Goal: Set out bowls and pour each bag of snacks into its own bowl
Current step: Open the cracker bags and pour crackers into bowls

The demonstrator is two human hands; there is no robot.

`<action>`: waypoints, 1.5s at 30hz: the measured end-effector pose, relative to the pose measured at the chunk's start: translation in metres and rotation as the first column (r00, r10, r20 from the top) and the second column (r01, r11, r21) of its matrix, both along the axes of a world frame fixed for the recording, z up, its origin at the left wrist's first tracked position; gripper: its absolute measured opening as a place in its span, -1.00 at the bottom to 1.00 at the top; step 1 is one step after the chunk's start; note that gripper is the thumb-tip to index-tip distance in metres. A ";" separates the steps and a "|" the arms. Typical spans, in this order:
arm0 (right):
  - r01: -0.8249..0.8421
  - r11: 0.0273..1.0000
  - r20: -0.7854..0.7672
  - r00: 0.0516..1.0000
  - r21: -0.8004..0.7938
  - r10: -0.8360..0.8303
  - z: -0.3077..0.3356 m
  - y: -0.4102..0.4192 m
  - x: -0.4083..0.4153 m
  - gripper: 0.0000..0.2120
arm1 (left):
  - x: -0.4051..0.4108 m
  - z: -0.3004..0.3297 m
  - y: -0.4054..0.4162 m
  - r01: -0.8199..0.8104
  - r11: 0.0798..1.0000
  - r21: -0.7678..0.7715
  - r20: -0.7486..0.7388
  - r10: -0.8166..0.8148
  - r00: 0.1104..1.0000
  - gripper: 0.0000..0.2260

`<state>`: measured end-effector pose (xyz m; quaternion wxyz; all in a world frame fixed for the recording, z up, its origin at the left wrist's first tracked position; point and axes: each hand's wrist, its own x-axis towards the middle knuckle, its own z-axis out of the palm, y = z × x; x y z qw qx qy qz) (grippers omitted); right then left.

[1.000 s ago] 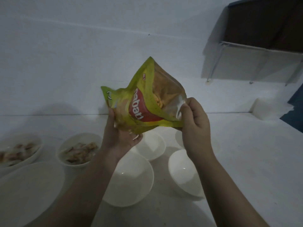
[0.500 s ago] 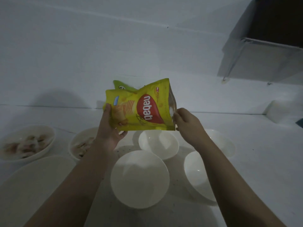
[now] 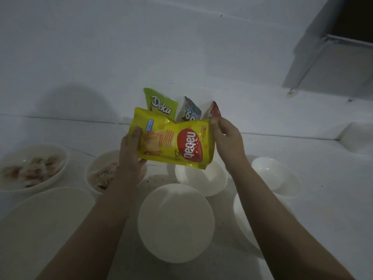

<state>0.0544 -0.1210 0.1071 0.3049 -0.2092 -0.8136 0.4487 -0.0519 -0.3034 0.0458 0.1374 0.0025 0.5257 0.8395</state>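
Yellow bag lowered, now sideways over bowl.

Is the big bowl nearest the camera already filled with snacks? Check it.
No: the nearest bowl shows only a bare white inside, while the yellow bag is held above the bowls by the left hand and right hand.

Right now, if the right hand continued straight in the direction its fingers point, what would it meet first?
The right hand points up and away, pinching the yellow bag. Beyond it, probably the red bag by the wall, though depth is unclear.
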 end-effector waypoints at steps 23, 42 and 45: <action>0.172 0.932 0.059 0.978 0.318 -0.200 -0.022 0.019 0.016 -0.91 | -0.002 0.010 0.003 -0.088 0.980 -0.180 -0.180 0.055 0.982 -0.53; 0.171 0.940 0.004 0.984 0.295 -0.180 -0.026 0.004 0.010 -0.91 | -0.008 0.014 -0.015 -0.068 0.969 -0.239 -0.207 0.017 0.978 -0.39; 0.147 0.943 0.012 0.987 0.299 -0.158 -0.023 0.002 0.007 -0.90 | -0.011 0.016 -0.019 -0.082 0.968 -0.237 -0.219 0.029 0.975 -0.41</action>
